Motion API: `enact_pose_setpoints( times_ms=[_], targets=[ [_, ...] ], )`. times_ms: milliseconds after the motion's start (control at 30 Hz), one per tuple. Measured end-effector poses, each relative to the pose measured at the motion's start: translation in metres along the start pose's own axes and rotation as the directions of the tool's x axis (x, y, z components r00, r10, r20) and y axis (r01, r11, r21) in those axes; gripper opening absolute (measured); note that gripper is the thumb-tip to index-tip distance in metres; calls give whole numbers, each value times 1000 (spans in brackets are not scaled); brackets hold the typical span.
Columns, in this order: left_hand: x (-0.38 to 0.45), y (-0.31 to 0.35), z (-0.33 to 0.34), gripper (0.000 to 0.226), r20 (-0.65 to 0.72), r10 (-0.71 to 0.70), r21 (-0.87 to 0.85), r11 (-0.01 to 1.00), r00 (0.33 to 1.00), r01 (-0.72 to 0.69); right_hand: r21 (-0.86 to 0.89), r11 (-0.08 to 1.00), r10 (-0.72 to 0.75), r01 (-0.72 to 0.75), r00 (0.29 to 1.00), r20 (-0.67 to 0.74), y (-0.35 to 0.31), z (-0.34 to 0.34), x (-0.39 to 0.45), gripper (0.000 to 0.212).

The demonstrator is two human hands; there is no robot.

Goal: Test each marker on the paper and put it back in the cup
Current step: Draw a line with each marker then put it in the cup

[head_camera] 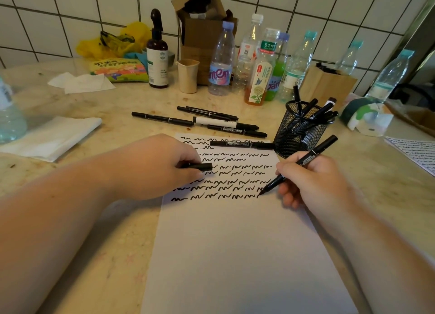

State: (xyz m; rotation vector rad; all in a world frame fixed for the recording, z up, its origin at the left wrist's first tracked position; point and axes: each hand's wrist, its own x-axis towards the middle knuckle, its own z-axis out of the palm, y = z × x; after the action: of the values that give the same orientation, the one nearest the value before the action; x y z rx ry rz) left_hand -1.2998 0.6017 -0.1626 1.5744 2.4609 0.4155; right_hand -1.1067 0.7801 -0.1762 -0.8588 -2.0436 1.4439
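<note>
My right hand [313, 181] grips a black marker [303, 161] like a pen, its tip touching the white paper [235, 243] at the right end of the lowest row of black squiggles. My left hand [162, 165] rests on the paper's left edge and pinches the marker's black cap [200, 166]. A black mesh cup [300, 130] with several markers upright in it stands just beyond my right hand. One black marker [240, 144] lies across the top of the paper. Several more markers [211, 120] lie on the table behind the sheet.
Plastic bottles [256, 66], a beige cup [187, 75], a dark spray bottle [157, 54] and a cardboard box [202, 26] line the tiled back wall. Folded tissues [54, 137] lie at the left. Another scribbled sheet [416, 153] sits at the right edge.
</note>
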Motion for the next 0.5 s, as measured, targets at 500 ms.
enact_pose_setpoints(
  times_ms=[500],
  targets=[
    [-2,1,-1,20,8,-4,-12,1000,1000,4,-82,997,-4,-1,998,-69,2,-6,0,30]
  ],
)
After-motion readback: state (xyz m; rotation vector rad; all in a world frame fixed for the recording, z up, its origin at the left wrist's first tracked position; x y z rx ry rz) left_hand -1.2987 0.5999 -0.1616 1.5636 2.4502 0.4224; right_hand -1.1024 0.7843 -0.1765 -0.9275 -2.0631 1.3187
